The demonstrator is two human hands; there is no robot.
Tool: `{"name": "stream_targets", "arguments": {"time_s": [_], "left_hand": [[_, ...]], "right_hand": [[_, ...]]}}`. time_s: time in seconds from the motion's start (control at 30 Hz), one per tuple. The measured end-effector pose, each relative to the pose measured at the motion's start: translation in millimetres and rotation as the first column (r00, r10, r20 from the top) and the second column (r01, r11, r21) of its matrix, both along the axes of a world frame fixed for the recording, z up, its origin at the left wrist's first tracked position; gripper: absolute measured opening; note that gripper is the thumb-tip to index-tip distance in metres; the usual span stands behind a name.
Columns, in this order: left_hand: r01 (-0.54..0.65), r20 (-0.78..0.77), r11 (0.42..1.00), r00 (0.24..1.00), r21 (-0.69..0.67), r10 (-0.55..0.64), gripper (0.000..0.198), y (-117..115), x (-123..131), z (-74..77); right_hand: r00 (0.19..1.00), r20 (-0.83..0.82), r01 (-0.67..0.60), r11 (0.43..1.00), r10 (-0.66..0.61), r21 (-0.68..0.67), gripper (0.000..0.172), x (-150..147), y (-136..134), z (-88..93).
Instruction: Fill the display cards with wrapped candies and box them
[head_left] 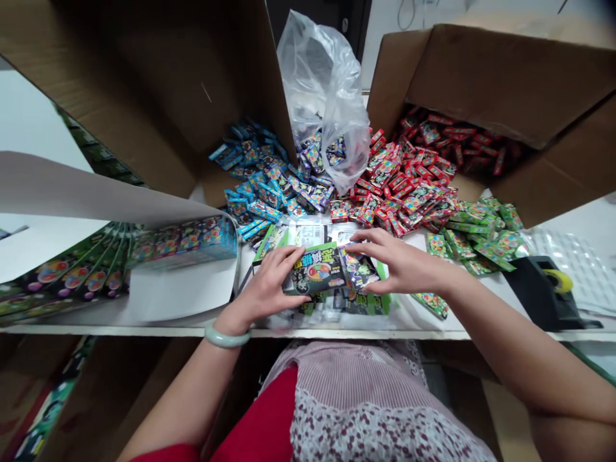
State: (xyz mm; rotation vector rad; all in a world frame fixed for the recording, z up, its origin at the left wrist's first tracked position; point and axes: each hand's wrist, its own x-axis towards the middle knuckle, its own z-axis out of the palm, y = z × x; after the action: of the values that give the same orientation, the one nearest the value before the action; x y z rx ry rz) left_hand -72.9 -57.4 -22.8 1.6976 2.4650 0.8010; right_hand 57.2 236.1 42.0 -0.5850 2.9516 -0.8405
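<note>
Near the front edge of the white table, my left hand, with a pale green bangle on the wrist, grips the left end of a black printed box. At the box's right end my right hand holds a small purple-and-black packet between thumb and fingers. The packet's left side meets the box. Under both lie flat green-and-black printed packages in clear plastic. Behind the hands are heaps of small blue packets, purple packets, red packets and green packets.
Large open cartons stand at back left and back right, with a clear plastic bag between them. At right sits a black tape dispenser. A row of packed boxes lies left, beside a curled white sheet.
</note>
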Motion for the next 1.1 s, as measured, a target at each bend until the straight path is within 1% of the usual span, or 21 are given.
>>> {"name": "stream_targets", "arguments": {"time_s": [0.1, 0.2, 0.27, 0.33, 0.37, 0.4, 0.43, 0.47, 0.53, 0.6, 0.67, 0.7, 0.77, 0.8, 0.83, 0.87, 0.9, 0.93, 0.97, 1.03, 1.1], "left_hand": [[0.040, 0.037, 0.999, 0.999, -0.016, -0.040, 0.094, 6.9, 5.3, 2.3], [0.029, 0.103, 0.999, 0.994, 0.015, -0.030, 0.094, 10.3, 12.2, 2.6], [0.010, 0.125, 0.999, 0.992, 0.036, -0.014, 0.094, 10.3, 15.2, 1.3], [-0.007, 0.125, 0.999, 0.992, 0.041, 0.002, 0.095, 8.5, 16.7, 0.0], [-0.021, 0.117, 0.999, 0.993, 0.042, 0.016, 0.095, 7.0, 17.0, -0.4], [-0.043, 0.101, 0.998, 0.994, 0.046, 0.038, 0.096, 5.4, 17.3, -0.4], [-0.073, 0.083, 0.996, 0.994, 0.053, 0.068, 0.097, 3.7, 17.6, -0.2], [-0.105, 0.064, 0.992, 0.993, 0.065, 0.101, 0.098, 2.1, 18.0, 0.3], [-0.143, 0.034, 0.986, 0.989, 0.083, 0.141, 0.100, -0.3, 18.8, 1.3], [-0.138, 0.027, 0.986, 0.990, 0.088, 0.136, 0.102, -2.7, 18.8, 2.1], [-0.130, 0.036, 0.987, 0.991, 0.098, 0.127, 0.105, -7.7, 17.5, 3.2], [-0.138, 0.045, 0.984, 0.990, 0.110, 0.134, 0.105, -12.1, 16.4, 4.4], [-0.163, 0.065, 0.977, 0.986, 0.138, 0.155, 0.105, -24.8, 14.0, 8.4], [-0.175, 0.078, 0.973, 0.983, 0.152, 0.165, 0.104, -32.4, 13.0, 11.1], [-0.187, 0.093, 0.969, 0.980, 0.162, 0.173, 0.103, -40.2, 12.2, 14.1], [-0.197, 0.109, 0.966, 0.978, 0.169, 0.180, 0.101, -47.4, 11.7, 16.9], [-0.208, 0.122, 0.962, 0.975, 0.176, 0.188, 0.100, -53.8, 11.6, 19.3], [-0.223, 0.132, 0.958, 0.971, 0.182, 0.201, 0.098, -59.2, 11.7, 21.0], [-0.240, 0.138, 0.953, 0.967, 0.186, 0.216, 0.097, -63.4, 11.9, 21.9], [-0.267, 0.133, 0.945, 0.960, 0.189, 0.245, 0.097, -69.5, 12.6, 21.6], [-0.292, 0.121, 0.938, 0.954, 0.185, 0.273, 0.097, -74.5, 12.8, 19.7]], "right_hand": [[1.000, 0.002, 0.002, 0.996, -0.002, 0.085, 0.068, -4.3, -5.9, 2.3], [1.000, 0.002, 0.014, 0.995, -0.014, 0.102, 0.068, -9.4, -8.2, -0.7], [1.000, -0.007, -0.004, 0.998, 0.005, 0.065, 0.075, -11.8, -10.6, -5.8], [1.000, -0.020, -0.019, 1.000, 0.019, -0.005, 0.086, -12.9, -15.1, -13.0], [0.999, -0.036, -0.008, 0.999, 0.006, -0.047, 0.091, -12.8, -18.3, -17.0], [0.997, -0.064, 0.029, 0.996, -0.035, -0.088, 0.091, -12.3, -22.1, -20.9], [0.990, -0.099, 0.085, 0.989, -0.098, -0.124, 0.086, -11.5, -26.5, -24.5], [0.977, -0.135, 0.147, 0.977, -0.168, -0.151, 0.077, -10.4, -31.4, -27.7], [0.945, -0.180, 0.240, 0.954, -0.272, -0.179, 0.053, -8.3, -41.1, -32.7], [0.950, -0.166, 0.233, 0.955, -0.264, -0.185, 0.038, -8.9, -48.4, -35.5], [0.972, -0.112, 0.176, 0.956, -0.207, -0.236, 0.034, -17.0, -50.7, -35.5], [0.975, -0.085, 0.172, 0.942, -0.204, -0.289, 0.033, -25.6, -50.4, -34.7], [0.963, -0.036, 0.231, 0.884, -0.268, -0.406, 0.028, -54.3, -51.2, -32.3], [0.949, -0.011, 0.278, 0.855, -0.314, -0.438, 0.026, -73.9, -54.2, -31.5], [0.937, 0.011, 0.319, 0.844, -0.348, -0.432, 0.023, -96.2, -60.1, -31.4], [0.932, 0.032, 0.343, 0.854, -0.360, -0.392, 0.021, -119.9, -69.0, -32.3], [0.937, 0.051, 0.344, 0.885, -0.346, -0.314, 0.019, -143.9, -80.8, -34.1], [0.949, 0.071, 0.315, 0.925, -0.307, -0.211, 0.017, -167.0, -94.6, -36.8], [0.954, 0.083, 0.299, 0.939, -0.288, -0.171, 0.016, -188.2, -109.2, -40.2], [0.950, 0.100, 0.307, 0.944, -0.297, -0.120, 0.018, -222.1, -135.7, -47.8], [0.936, 0.112, 0.345, 0.931, -0.333, -0.116, 0.018, -242.8, -151.3, -54.4]]}}
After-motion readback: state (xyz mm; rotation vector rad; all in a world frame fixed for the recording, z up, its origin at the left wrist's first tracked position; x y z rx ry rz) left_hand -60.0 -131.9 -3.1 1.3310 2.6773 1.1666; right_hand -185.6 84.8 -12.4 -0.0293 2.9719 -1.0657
